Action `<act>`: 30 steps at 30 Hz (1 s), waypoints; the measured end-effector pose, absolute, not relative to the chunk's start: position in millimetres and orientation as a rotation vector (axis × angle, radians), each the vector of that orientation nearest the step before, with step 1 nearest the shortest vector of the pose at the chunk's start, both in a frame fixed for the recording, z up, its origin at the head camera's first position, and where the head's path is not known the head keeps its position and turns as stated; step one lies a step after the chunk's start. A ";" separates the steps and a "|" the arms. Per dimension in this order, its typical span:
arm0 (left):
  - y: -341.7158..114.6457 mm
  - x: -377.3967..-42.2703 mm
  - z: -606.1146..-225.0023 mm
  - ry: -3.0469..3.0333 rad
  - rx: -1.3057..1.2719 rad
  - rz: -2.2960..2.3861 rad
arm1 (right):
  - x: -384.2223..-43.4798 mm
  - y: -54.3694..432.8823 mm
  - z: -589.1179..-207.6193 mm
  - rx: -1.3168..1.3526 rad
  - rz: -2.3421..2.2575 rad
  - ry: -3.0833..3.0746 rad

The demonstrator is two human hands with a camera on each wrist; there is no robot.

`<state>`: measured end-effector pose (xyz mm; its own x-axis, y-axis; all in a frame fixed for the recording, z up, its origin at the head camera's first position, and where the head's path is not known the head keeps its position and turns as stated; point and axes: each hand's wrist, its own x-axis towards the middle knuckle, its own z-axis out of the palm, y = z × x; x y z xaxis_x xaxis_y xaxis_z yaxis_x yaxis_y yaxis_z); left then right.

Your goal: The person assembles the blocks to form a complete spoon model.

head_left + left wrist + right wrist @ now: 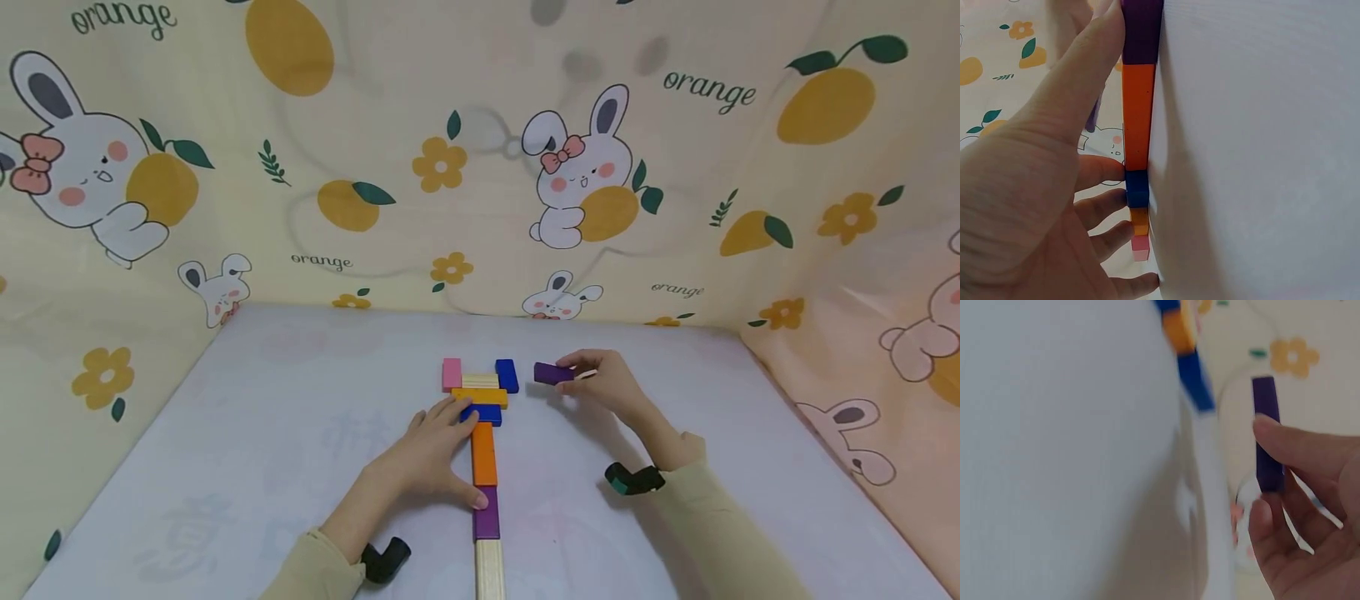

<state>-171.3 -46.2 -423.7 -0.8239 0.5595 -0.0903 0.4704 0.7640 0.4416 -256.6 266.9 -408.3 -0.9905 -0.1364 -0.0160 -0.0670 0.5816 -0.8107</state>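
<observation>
My right hand (603, 383) pinches a purple block (551, 373) between thumb and fingers, over the table to the right of a row of blocks. The right wrist view shows this purple block (1266, 434) held lengthwise. My left hand (431, 446) rests along the row's left side with fingers spread, its thumb on a second purple block (487, 515) and fingertips by a short blue block (483, 414) and a yellow block (483, 398). Between them lies an orange block (483, 454). Nearest me is a pale wooden block (491, 567).
At the row's far end a pink block (452, 373) and another blue block (507, 376) flank a pale wooden piece (480, 381). A white table (262, 442) lies beneath. Behind and beside it hangs a printed cloth (405, 100) with rabbits and oranges.
</observation>
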 end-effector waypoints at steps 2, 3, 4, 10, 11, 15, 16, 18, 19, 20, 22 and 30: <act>-46.3 -171.7 -423.9 2.742 0.811 0.598 | -258.3 252.3 -407.0 -0.169 -1.450 2.709; -46.4 -172.1 -424.3 2.742 0.811 0.596 | -259.1 245.3 -406.5 -0.176 -1.472 2.701; -46.5 -172.4 -424.5 2.743 0.813 0.592 | -260.3 238.6 -406.4 -0.185 -1.489 2.692; -47.3 -172.6 -424.5 2.747 0.837 0.595 | -265.6 203.8 -404.6 -0.311 -1.408 2.738; -47.3 -172.6 -424.5 2.747 0.838 0.595 | -266.6 199.3 -404.4 -0.329 -1.386 2.751; -47.2 -173.3 -424.9 2.740 0.836 0.593 | -272.5 185.8 -406.2 -0.371 -1.331 2.792; -47.3 -173.4 -425.0 2.738 0.835 0.594 | -274.4 183.1 -407.5 -0.373 -1.318 2.805; -47.6 -173.4 -424.8 2.734 0.838 0.595 | -277.9 178.4 -409.7 -0.383 -1.292 2.820; -47.8 -173.3 -424.6 2.735 0.840 0.591 | -279.7 176.3 -411.0 -0.387 -1.281 2.825; -48.0 -173.3 -424.4 2.736 0.843 0.589 | -281.5 174.2 -412.0 -0.389 -1.275 2.826; -48.2 -173.2 -423.8 2.739 0.847 0.582 | -284.9 170.3 -414.1 -0.378 -1.258 2.831; -48.2 -173.1 -422.2 2.735 0.858 0.590 | -292.0 156.6 -418.0 -0.327 -1.251 2.863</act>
<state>-173.1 -48.2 -422.2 -0.8069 0.5849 -0.0825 0.4989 0.7497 0.4348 -292.0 156.6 -418.0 -0.9783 -0.1902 0.0826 -0.1898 0.6612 -0.7258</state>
